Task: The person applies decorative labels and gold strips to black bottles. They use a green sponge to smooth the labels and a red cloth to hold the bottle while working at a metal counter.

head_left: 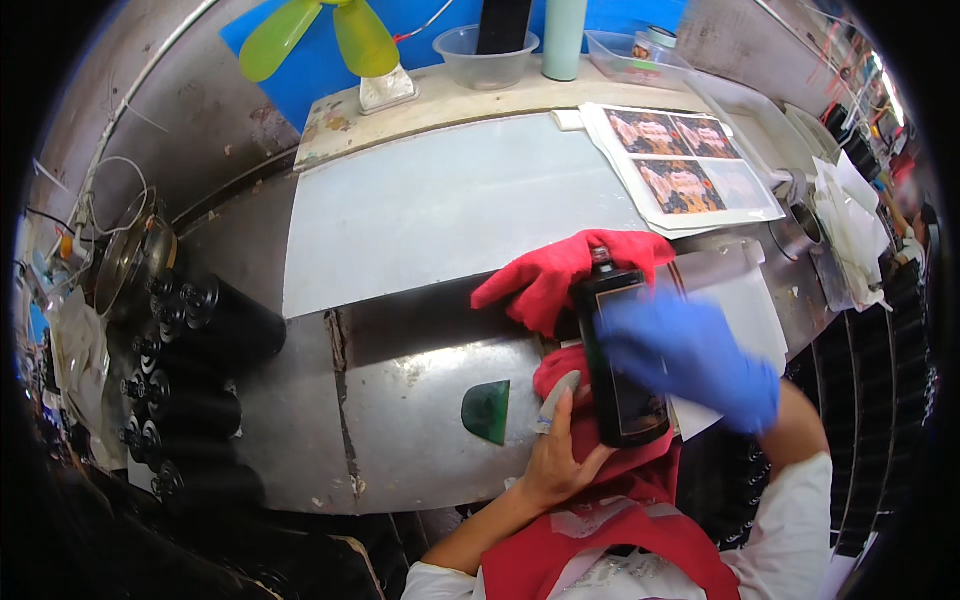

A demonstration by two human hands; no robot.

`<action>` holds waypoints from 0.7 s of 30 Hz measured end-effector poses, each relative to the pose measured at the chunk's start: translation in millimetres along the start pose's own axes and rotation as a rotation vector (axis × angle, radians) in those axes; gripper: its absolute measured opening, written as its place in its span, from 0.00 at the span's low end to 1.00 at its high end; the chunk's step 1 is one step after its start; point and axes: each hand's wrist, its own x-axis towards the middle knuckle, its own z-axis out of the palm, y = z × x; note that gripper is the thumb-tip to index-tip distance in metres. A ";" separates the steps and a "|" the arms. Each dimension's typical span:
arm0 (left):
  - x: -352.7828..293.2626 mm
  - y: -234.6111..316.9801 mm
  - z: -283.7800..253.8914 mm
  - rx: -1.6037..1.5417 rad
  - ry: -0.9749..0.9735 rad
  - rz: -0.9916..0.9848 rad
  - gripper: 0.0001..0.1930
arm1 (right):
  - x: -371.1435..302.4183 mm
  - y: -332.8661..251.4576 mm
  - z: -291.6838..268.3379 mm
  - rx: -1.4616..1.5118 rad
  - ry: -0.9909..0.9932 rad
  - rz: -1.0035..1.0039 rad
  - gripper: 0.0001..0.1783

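A flat black bottle (632,400) with a framed dark label and a short neck lies tilted on a bunched red cloth (545,285), neck pointing away from me. My left hand (560,462) is bare and closed at the bottle's lower left side, with a pale grey cover on one fingertip; some fingers are hidden by the bottle and cloth. Over the label's upper part is my right hand (690,355) in a blue glove, its fingers smeared by motion. A small dark green scraper-like piece (486,412) lies left of my left hand.
Several black bottles (235,320) lie at the left. Beyond the cloth is a white sheet (450,210), with printed pictures (675,160) to its right. A clear bowl (485,62), a pale green tumbler (565,40) and a yellow-green fan (365,40) stand at the back.
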 end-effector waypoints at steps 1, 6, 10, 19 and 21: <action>-2.1 -1.3 3.5 -0.028 0.016 0.021 0.54 | 23.5 24.6 3.9 -0.011 0.121 -0.042 0.07; 4.1 4.7 -2.0 -0.020 0.012 -0.017 0.57 | 40.0 69.0 -24.3 0.237 0.378 0.312 0.10; 5.4 3.6 -6.1 -0.028 -0.011 -0.047 0.58 | -73.5 112.8 -19.6 0.813 0.516 0.665 0.16; 10.3 -2.3 7.9 -0.105 -0.070 -0.102 0.57 | -232.4 92.5 71.7 0.005 0.427 1.343 0.22; 9.7 -3.9 6.4 -0.085 -0.063 -0.111 0.58 | -242.1 88.6 71.3 -0.003 0.416 1.468 0.26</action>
